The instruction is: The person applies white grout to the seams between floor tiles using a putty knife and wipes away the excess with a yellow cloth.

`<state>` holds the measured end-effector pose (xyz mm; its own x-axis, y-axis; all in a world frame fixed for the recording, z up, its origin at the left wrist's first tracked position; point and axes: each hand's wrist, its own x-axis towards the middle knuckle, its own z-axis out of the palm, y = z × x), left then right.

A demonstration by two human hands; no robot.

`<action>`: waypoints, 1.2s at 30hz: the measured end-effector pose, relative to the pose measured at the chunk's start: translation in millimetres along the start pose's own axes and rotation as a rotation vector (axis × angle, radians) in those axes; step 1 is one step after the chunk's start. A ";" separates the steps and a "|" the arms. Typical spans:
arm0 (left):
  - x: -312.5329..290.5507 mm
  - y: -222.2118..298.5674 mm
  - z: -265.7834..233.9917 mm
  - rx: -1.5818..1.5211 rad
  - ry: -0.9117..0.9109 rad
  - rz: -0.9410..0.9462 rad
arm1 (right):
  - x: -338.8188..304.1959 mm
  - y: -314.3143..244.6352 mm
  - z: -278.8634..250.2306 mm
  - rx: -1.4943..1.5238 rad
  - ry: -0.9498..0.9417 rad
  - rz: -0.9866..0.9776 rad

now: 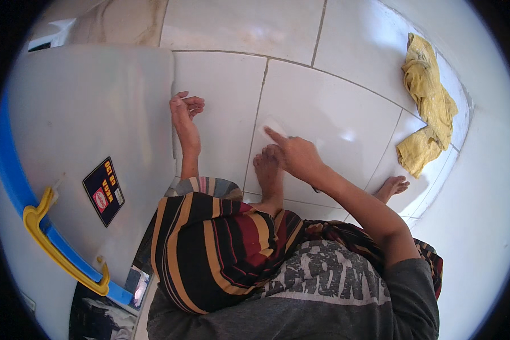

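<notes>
My right hand (pixel 300 157) is low over the white tiled floor (pixel 328 102), its index finger stretched forward and the other fingers curled under. A small, pale white piece (pixel 276 122) lies at that fingertip, pressed between hand and tile; its kind is too blurred to tell. My left hand (pixel 188 122) is held beside the wall of a large translucent storage box (pixel 68 113), empty, with its fingers loosely bent and apart. One bare foot (pixel 269 175) is planted just behind my right hand.
A crumpled yellow cloth (pixel 430 102) lies at the right, along the wall (pixel 470 209). The box at the left has a blue rim (pixel 17 170) and a yellow handle clip (pixel 62 255). My other foot (pixel 394 186) rests near the cloth.
</notes>
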<state>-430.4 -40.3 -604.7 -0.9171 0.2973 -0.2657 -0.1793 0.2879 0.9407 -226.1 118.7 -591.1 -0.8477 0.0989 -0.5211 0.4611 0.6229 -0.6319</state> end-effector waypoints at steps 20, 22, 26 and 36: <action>1.7 -5.8 16.5 0.076 -0.103 0.033 | 37.6 -26.4 21.7 -0.102 -0.097 0.020; 6.0 -4.4 15.1 0.062 -0.065 0.002 | 47.5 -20.8 29.6 -0.107 0.066 -0.126; 3.9 -1.1 11.0 0.016 -0.037 -0.001 | 46.2 -32.1 32.1 -0.047 0.028 -0.074; -0.9 -4.8 9.8 0.025 -0.060 -0.013 | 35.5 -37.1 30.0 -0.039 -0.048 0.017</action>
<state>-425.2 -33.1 -611.1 -0.8916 0.3475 -0.2905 -0.1811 0.3144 0.9319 -265.4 75.8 -603.4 -0.8258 0.0734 -0.5592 0.4644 0.6511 -0.6004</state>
